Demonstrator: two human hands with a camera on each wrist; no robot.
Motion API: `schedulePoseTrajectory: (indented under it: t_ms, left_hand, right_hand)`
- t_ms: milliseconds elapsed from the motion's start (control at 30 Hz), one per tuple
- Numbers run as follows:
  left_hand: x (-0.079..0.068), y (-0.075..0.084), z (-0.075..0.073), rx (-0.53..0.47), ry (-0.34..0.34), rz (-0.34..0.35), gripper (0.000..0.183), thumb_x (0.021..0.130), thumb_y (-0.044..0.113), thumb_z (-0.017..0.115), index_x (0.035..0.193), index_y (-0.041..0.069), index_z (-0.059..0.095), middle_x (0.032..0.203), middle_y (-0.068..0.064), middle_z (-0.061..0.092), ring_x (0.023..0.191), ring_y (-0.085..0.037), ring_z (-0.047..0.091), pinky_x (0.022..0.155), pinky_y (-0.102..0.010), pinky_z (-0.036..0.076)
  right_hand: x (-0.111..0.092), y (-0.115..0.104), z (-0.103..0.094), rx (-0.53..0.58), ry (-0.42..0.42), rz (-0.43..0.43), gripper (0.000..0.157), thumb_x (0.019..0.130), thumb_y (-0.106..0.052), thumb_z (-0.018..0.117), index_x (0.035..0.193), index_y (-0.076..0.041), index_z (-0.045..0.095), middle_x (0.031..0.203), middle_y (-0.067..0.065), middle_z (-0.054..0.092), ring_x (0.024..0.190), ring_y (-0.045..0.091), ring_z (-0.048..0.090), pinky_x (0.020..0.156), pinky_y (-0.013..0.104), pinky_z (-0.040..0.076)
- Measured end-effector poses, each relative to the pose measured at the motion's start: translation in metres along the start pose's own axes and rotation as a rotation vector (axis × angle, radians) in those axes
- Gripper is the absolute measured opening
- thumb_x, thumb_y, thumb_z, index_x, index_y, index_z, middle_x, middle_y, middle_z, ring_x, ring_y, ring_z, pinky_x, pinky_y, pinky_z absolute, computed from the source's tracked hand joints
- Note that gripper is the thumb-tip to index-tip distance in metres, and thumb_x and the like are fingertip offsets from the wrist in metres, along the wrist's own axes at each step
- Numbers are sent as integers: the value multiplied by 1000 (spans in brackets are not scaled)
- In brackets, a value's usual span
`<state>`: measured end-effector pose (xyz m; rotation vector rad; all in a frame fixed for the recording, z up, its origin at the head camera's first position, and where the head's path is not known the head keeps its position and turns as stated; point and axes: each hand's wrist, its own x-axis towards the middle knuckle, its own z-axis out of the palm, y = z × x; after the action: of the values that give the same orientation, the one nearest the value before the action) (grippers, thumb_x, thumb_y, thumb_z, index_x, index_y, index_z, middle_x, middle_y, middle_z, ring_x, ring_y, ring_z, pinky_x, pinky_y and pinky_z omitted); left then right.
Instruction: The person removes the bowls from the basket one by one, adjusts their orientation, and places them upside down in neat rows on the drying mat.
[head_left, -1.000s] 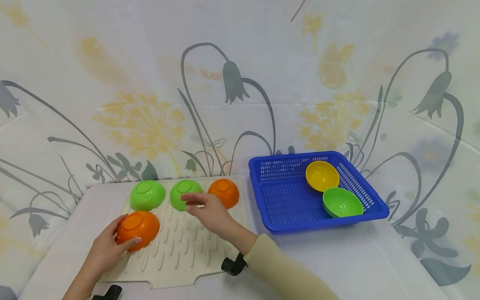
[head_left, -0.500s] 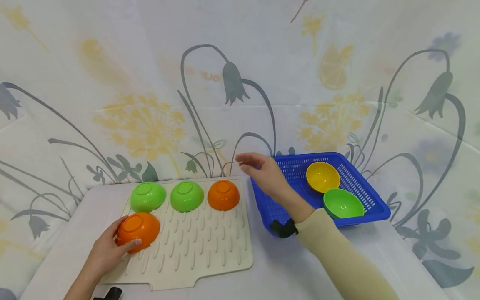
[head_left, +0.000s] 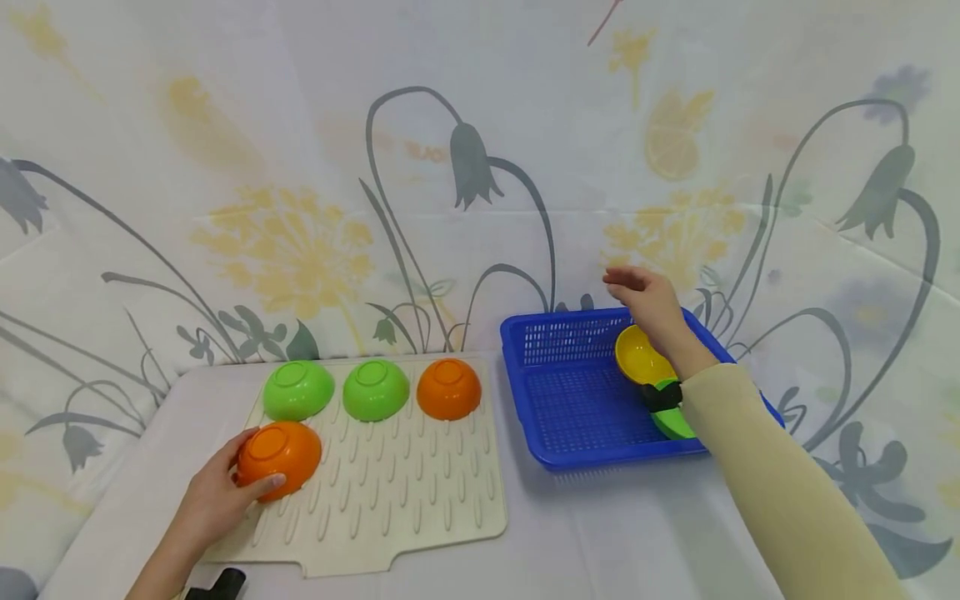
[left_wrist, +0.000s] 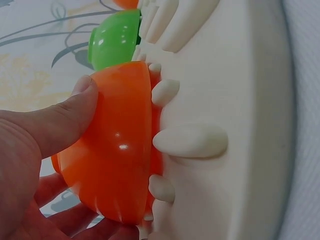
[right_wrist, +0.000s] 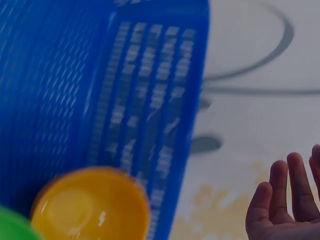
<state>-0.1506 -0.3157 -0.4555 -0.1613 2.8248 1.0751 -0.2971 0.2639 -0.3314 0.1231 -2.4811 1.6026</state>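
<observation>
An upside-down orange bowl (head_left: 281, 457) sits at the left of the cream drying mat (head_left: 390, 500). My left hand (head_left: 217, 500) grips it, thumb on the near side and fingers round the far left; the left wrist view shows the bowl's rim (left_wrist: 149, 150) against the mat's ridges. My right hand (head_left: 651, 304) hovers over the back of the blue basket (head_left: 532, 408), holding nothing, with fingers loosely extended. Just below it, partly covered by the hand, lies a yellow bowl (head_left: 637, 354), mouth up. A green bowl (head_left: 675, 423) beside that is mostly hidden by the right wrist.
Along the mat's back edge stand two upside-down green bowls (head_left: 298, 390) and another orange bowl (head_left: 448, 388). A floral curtain (head_left: 337, 167) hangs behind the white-covered table (head_left: 600, 533). Black camera mounts (head_left: 217, 585) sit on both wrists.
My right hand has swept right from above the mat's back row to above the basket's back right. The left hand stays on the orange bowl.
</observation>
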Motion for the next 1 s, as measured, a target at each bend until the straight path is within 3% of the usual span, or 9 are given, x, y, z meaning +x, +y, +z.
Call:
schedulePoseTrajectory:
  t_ms: [133,267,367,600,767,1000]
  left_hand:
    - [0,1,-1,-13,0,4,100,87,41,76,154,-7,18,151,-39,25,131,-59,33,104,-67,34]
    - [1,3,-1,-16,4,14,99,87,38,77,153,-7,19,150,-40,26,130,-59,34,104,-66,35]
    - [1,3,-1,-13,6,11,98,88,38,77,153,-7,19,150,-39,26,130,-58,34,103,-66,35]
    - [1,0,0,-19,1,2,99,87,39,77,153,-7,19,150,-39,26,130,-58,34,104,-66,34]
    - [0,1,1,-31,-6,-14,102,86,42,77,154,-7,18,151,-39,24,132,-58,32,105,-66,33]
    - [-2,2,1,-26,-2,-15,101,87,40,77,154,-7,18,151,-39,24,132,-58,32,104,-66,34]
  right_hand:
    - [3,24,-26,-109,15,20,41,102,-11,55,140,4,53,136,25,56,123,29,52,109,40,41]
    - [0,47,-48,-230,1,62,40,103,-10,52,140,5,51,138,27,53,126,38,49,109,49,39]
    - [-3,61,-59,-279,-40,118,41,104,-10,50,141,6,48,141,29,48,128,45,45,110,55,36]
    - [-8,78,-70,-343,-180,229,46,103,-9,49,145,8,42,143,34,42,129,50,41,110,58,34]
    - [-7,82,-70,-435,-248,203,49,103,-11,51,145,10,40,142,35,43,130,52,40,109,59,34]
    - [-3,84,-65,-563,-205,124,42,100,-6,56,138,10,51,131,33,55,120,52,49,102,59,42]
